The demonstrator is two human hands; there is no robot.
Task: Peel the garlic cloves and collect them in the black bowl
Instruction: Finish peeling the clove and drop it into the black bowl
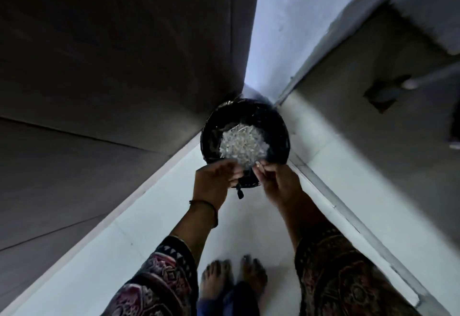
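Above the floor [124, 241], the left hand [216, 180] and right hand [276, 182] each gripped the bowl [213, 126] by its near rim; garlic [242, 145] lay inside.

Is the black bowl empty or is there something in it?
Not empty: a pale heap lies inside the black bowl. Whether cloves or peels, cannot tell.

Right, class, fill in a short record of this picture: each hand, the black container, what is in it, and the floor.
left hand: at the container's near rim, grip unclear
right hand: beside it at the same rim, grip unclear
black container: round, seen from above
pale heap: white bits inside the container, too blurred to tell cloves from peel
floor: white, bare feet on it
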